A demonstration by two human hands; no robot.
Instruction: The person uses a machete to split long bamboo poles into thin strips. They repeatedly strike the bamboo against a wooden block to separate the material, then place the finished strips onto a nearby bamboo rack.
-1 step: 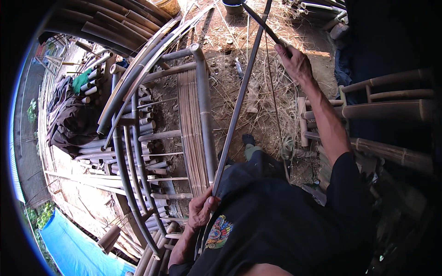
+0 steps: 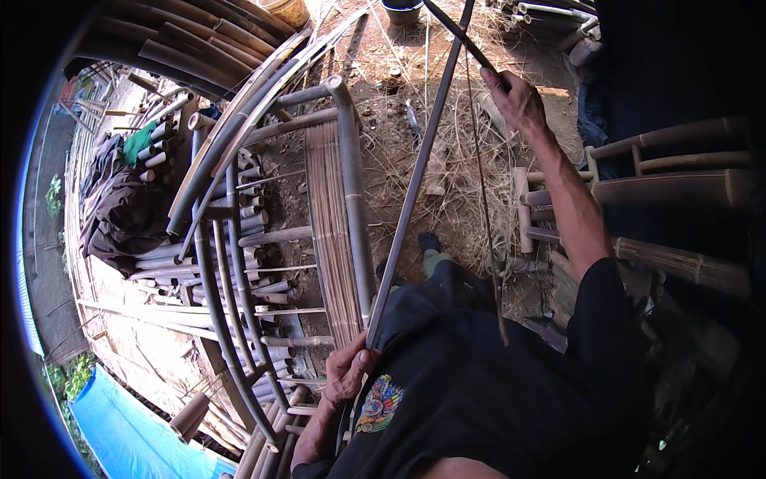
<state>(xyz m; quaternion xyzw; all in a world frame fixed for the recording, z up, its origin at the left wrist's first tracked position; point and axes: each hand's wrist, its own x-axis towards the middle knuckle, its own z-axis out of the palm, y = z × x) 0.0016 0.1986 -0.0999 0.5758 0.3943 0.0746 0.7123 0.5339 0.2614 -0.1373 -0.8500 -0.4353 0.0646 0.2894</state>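
My left hand point(image 2: 349, 371) is closed round the lower part of a long dark bamboo strip point(image 2: 419, 172), close to my body. The strip slants up and away past the top edge of the view. My right hand point(image 2: 517, 102) reaches far forward, wrapped round the near end of a narrow dark bar point(image 2: 461, 36). This bar crosses the strip near the top; whether it is a blade or another strip I cannot tell. A thin brown sliver point(image 2: 483, 188) hangs from near the crossing down in front of my shirt.
A bamboo chair frame point(image 2: 351, 176) with a slatted panel point(image 2: 329, 231) stands at my left, with long split poles point(image 2: 239, 132) leaning over it. Another bamboo frame point(image 2: 670, 191) is at right. Shavings point(image 2: 455, 152) litter the ground near a dark bucket point(image 2: 401, 11).
My right hand has shifted slightly right and nearer with the dark bar. The thin sliver's lower end now shows farther down, against my shirt. My left hand has barely moved.
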